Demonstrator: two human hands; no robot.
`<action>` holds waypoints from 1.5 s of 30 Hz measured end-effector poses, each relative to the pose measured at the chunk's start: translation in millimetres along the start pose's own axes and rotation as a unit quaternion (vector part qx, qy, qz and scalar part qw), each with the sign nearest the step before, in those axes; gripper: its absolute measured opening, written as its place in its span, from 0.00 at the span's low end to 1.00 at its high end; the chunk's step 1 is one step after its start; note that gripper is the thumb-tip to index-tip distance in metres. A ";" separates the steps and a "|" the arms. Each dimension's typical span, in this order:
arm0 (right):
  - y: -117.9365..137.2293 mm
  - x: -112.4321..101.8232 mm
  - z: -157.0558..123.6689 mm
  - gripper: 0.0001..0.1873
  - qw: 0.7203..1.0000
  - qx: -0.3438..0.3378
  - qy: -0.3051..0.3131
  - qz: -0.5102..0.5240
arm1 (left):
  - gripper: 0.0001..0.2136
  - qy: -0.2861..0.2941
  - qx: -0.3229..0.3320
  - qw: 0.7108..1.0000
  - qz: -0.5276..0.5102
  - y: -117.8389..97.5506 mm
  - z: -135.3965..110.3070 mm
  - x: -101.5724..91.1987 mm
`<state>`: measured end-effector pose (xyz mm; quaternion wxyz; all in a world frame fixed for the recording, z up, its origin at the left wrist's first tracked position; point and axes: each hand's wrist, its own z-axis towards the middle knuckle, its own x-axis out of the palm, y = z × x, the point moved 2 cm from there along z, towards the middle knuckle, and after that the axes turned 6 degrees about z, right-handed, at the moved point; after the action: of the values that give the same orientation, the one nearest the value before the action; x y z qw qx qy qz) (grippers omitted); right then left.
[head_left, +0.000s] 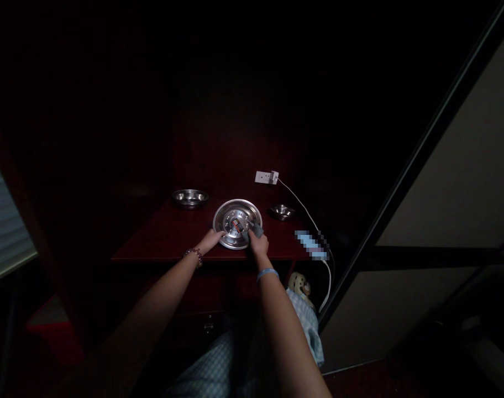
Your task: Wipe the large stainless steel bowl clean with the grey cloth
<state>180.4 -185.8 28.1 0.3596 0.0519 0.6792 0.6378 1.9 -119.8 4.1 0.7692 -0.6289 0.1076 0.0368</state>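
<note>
A large shiny metal bowl (221,216) stands near the front of the dark red desk, its inside facing me. My left hand (210,241) is closed on its lower left rim, with the thumb over the edge. My right hand (258,243) is closed on a grey cloth (257,229) at the bowl's right side. Part of the cloth reaches inside the bowl. In the bowl's middle shows a small orange and black patch (237,224), too small to tell whether it is a label or a loose thing. My right fingers partly hide the cloth.
Another metal bowl (189,198) stands at the back left of the desk (152,243), and a small metal bowl (282,211) at the right. A white cable (302,203) runs from the wall socket (263,177) past a blurred bluish patch (312,245) and over the desk's right edge.
</note>
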 end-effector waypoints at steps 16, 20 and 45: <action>1.7 -2.2 -2.0 0.21 1.000 0.004 -0.007 0.002 | 0.13 0.008 -0.007 1.000 0.006 11.8 8.4 -1.4; 0.6 -1.5 -1.0 0.22 1.000 0.004 -0.006 0.011 | 0.11 0.010 -0.005 1.000 0.004 13.1 8.2 -1.2; 0.5 -0.4 -1.4 0.22 1.000 -0.003 -0.004 0.007 | 0.13 0.008 -0.004 1.000 0.012 0.9 -1.2 -0.4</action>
<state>179.8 -187.2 28.7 0.3580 0.0577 0.6758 0.6417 1.2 -120.8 3.0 0.7649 -0.6312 0.1212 0.0414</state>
